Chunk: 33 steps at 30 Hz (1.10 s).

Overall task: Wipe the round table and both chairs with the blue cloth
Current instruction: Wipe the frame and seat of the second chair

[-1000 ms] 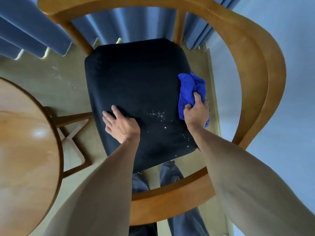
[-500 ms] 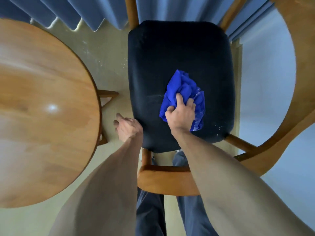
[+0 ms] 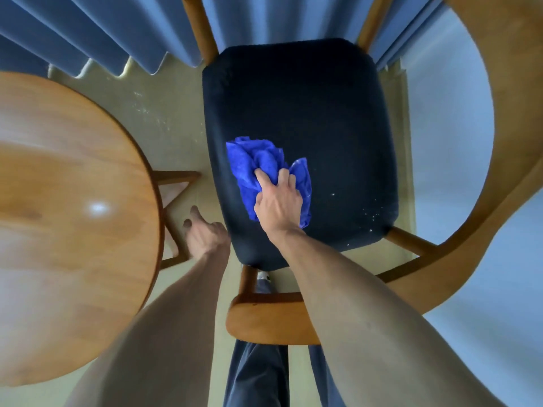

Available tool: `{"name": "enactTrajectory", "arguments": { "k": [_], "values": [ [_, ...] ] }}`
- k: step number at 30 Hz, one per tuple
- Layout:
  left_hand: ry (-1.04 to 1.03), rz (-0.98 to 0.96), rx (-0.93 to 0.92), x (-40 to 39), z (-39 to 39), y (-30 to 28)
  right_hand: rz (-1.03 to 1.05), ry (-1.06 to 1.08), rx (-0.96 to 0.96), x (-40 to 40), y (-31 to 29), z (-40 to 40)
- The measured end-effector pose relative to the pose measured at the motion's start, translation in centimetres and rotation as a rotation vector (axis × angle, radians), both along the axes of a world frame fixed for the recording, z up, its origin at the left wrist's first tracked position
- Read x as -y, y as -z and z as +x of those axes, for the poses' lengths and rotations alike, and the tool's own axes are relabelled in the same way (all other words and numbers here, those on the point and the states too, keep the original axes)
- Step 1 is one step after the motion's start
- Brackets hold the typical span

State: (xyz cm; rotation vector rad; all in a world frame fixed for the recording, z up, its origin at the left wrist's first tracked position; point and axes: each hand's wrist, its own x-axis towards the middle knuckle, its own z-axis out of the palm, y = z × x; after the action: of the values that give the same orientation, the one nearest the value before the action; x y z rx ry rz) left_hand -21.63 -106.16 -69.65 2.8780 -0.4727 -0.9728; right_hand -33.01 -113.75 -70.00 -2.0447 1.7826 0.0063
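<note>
A crumpled blue cloth (image 3: 252,163) lies on the dark seat (image 3: 308,107) of a wooden chair (image 3: 499,177). My right hand (image 3: 279,201) grips the cloth and presses it onto the left half of the seat. White crumbs (image 3: 370,215) speckle the seat's near right corner. My left hand (image 3: 205,233) hangs just off the seat's left edge, fingers loosely extended, holding nothing. The round wooden table (image 3: 64,218) fills the left of the view.
Blue curtains (image 3: 102,33) hang behind the chair and table. The chair's curved wooden backrest (image 3: 264,318) sits close in front of my legs. A pale wall (image 3: 458,92) stands to the right. The table's leg frame (image 3: 176,177) shows on the beige floor.
My right hand has swept the cloth from the seat's right edge across to its left half. My left hand has come off the seat and now hangs beside it.
</note>
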Motion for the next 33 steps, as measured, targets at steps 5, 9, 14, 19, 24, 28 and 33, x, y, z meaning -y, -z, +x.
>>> {"name": "enactTrajectory", "arguments": {
  "k": [5, 9, 14, 19, 24, 28, 33],
  "values": [
    [0.154, -0.093, 0.023, 3.3, -3.8, -0.1, 0.069, 0.205, -0.068, 4.1, 0.2, -5.8],
    [0.121, -0.112, 0.045, 4.3, -6.4, 0.1, 0.092, 0.446, -0.109, 7.1, 0.4, -13.9],
    [0.056, -0.126, 0.041, 4.6, -7.1, 0.7, 0.075, 0.442, -0.125, 8.0, 0.8, -18.9],
    [0.065, -0.173, 0.066, 4.3, -7.0, 0.5, 0.035, 0.559, -0.103, 8.5, 1.1, -16.2],
    [0.106, -0.217, 0.121, 3.4, -6.5, 1.1, 0.008, 0.522, -0.120, 10.1, 1.7, -14.4],
    [0.087, -0.217, 0.138, 2.8, -6.1, 1.8, -0.040, 0.520, -0.130, 9.8, 1.9, -12.7],
    [0.034, -0.193, 0.122, 3.2, -5.3, 1.0, -0.051, 0.355, -0.026, 10.6, 0.9, -7.0]
  ]
}}
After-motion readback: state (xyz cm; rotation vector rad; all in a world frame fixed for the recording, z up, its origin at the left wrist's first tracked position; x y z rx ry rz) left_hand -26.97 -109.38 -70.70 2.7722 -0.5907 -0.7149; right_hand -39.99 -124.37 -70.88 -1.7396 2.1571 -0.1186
